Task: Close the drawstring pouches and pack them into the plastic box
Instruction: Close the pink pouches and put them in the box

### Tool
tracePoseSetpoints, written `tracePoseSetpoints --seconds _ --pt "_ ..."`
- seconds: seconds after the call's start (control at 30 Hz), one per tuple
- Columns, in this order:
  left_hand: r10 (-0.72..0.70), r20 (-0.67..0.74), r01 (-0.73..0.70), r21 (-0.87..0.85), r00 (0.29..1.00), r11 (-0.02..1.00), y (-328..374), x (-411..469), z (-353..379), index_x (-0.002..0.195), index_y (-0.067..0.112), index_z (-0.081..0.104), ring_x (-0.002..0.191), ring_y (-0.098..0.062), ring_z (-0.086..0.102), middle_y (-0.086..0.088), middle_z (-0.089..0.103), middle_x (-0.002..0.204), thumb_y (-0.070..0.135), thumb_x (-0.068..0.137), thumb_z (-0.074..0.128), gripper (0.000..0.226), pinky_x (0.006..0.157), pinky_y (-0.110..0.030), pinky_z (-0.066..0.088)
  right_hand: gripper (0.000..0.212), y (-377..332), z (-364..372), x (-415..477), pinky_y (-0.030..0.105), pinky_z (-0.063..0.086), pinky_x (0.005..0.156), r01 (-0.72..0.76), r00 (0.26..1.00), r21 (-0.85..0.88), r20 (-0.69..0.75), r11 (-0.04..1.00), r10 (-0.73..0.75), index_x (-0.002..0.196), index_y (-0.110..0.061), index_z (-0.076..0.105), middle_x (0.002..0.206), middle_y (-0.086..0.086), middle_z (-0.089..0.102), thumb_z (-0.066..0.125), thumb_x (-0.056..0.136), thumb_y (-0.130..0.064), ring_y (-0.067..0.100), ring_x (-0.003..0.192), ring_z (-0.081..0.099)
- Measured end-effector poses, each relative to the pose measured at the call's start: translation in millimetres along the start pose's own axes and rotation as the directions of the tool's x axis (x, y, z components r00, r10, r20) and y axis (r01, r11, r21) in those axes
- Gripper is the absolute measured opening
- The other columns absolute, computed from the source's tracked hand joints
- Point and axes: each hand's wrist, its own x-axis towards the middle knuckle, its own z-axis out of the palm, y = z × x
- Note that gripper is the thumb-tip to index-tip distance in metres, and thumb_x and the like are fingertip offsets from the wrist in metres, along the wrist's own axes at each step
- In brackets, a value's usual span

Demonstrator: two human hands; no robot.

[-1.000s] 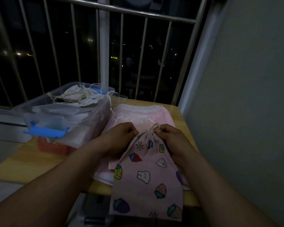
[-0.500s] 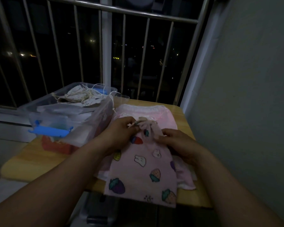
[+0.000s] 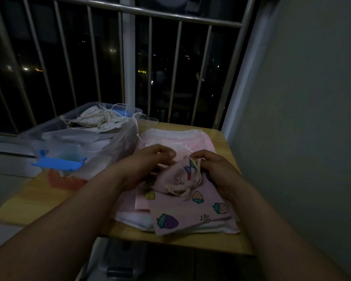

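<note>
Folding the cinched top of a pink strawberry-print pouch [image 3: 180, 179] down over its own body is how the step reads in the head view, the only 1 given. The left hand [image 3: 148, 165] pinches the fabric on the pouch's left side, fingers curled on the cloth; the right hand [image 3: 215, 169] pinches its upper right edge near the gathered neck. The drawstring [image 3: 178, 191] lies knotted and loose across the fold, so the closing looks done or nearly so. The pouch rests on a stack of flat pink pouches [image 3: 170, 138] on the wooden table [image 3: 28, 201].

The plastic box [image 3: 49, 130] stands just left of the stack, already holding several pale pouches [image 3: 95, 118] heaped to its rim, with a blue latch [image 3: 57, 163] on its near end. The next move likely calls for lifting the folded pouch left and over the box wall, keeping the fold pinched so it does not spring open, and finding room on the heap.

No brand, label or writing is legible; the light is dim.
</note>
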Motion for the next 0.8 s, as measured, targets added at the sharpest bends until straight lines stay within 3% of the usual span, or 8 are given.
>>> tracePoseSetpoints --seconds 0.13,0.23,0.33,0.43,0.57,0.67,0.73,0.8 --pt "-0.082 0.215 0.056 0.127 0.973 0.990 -8 1 6 0.117 0.005 0.074 0.116 -0.038 0.068 -0.019 0.075 0.115 0.033 0.090 0.074 0.039 0.108 -0.049 0.050 0.035 -8 5 -3 0.037 0.060 0.072 0.061 0.997 -0.004 0.045 0.998 -0.061 0.104 -0.015 0.077 0.102 0.023 0.075 0.048 0.101 0.003 0.032 0.086 0.073" --pt "0.014 0.126 -0.015 0.005 0.992 1.000 -7 3 6 0.118 0.000 0.072 0.114 -0.042 0.067 -0.024 0.074 0.114 0.010 0.100 0.061 0.023 0.105 -0.047 0.053 0.026 -11 0 -6 0.043 0.058 0.090 -0.022 0.995 0.068 0.098 0.997 0.016 0.114 -0.009 0.076 0.115 0.025 0.073 0.056 0.104 -0.022 0.037 0.103 0.072" --pt "0.065 -0.018 -0.067 -0.215 0.998 0.974 -2 5 4 0.120 0.003 0.070 0.104 -0.036 0.072 -0.022 0.075 0.113 0.002 0.102 0.053 0.025 0.092 -0.040 0.060 0.068 -5 -14 -10 0.049 0.055 0.093 -0.203 0.974 0.199 0.142 0.959 0.177 0.127 -0.003 0.068 0.125 0.029 0.068 0.053 0.096 -0.062 0.042 0.114 0.067" --pt "0.104 -0.134 -0.142 -0.320 0.986 0.937 1 7 7 0.119 0.007 0.069 0.107 -0.035 0.072 -0.022 0.074 0.117 0.002 0.103 0.053 0.023 0.091 -0.043 0.060 0.091 3 -14 -13 0.045 0.055 0.099 -0.252 0.966 0.393 0.154 0.884 0.207 0.138 -0.004 0.063 0.137 0.024 0.064 0.044 0.089 -0.079 0.037 0.128 0.061" --pt "0.121 -0.270 -0.190 -0.245 0.955 0.951 -1 7 17 0.110 0.017 0.071 0.102 -0.030 0.074 -0.015 0.076 0.113 0.003 0.101 0.055 0.023 0.088 -0.044 0.062 0.069 2 17 -18 0.056 0.044 0.113 -0.233 0.968 0.467 0.199 0.853 0.156 0.139 -0.008 0.064 0.138 0.025 0.063 0.053 0.097 -0.063 0.042 0.129 0.060" --pt "0.171 -0.253 -0.197 -0.082 0.952 0.977 -3 3 22 0.104 0.022 0.072 0.098 -0.030 0.075 -0.012 0.077 0.106 0.012 0.095 0.062 0.017 0.090 -0.052 0.060 0.045 -1 31 -16 0.057 0.057 0.095 -0.174 0.985 0.405 0.079 0.898 0.156 0.131 -0.005 0.068 0.121 0.027 0.071 0.076 0.091 -0.023 0.044 0.109 0.070" --pt "0.136 -0.273 -0.182 -0.151 0.952 0.972 0 -1 23 0.104 0.016 0.068 0.084 -0.029 0.075 -0.013 0.076 0.098 0.014 0.099 0.060 0.011 0.076 -0.042 0.062 0.044 -9 31 -16 0.054 0.062 0.083 -0.115 0.992 0.382 0.001 0.917 0.124 0.125 -0.003 0.071 0.114 0.028 0.073 0.078 0.083 -0.010 0.044 0.100 0.073" --pt "0.066 -0.276 -0.141 -0.264 0.959 0.954 2 -7 18 0.110 0.012 0.067 0.075 -0.025 0.071 -0.012 0.074 0.094 0.023 0.103 0.052 0.020 0.064 -0.033 0.057 0.027 -23 32 -15 0.051 0.064 0.076 -0.055 0.996 0.380 -0.038 0.923 0.075 0.113 -0.006 0.075 0.106 0.025 0.076 0.075 0.086 -0.009 0.038 0.089 0.076"
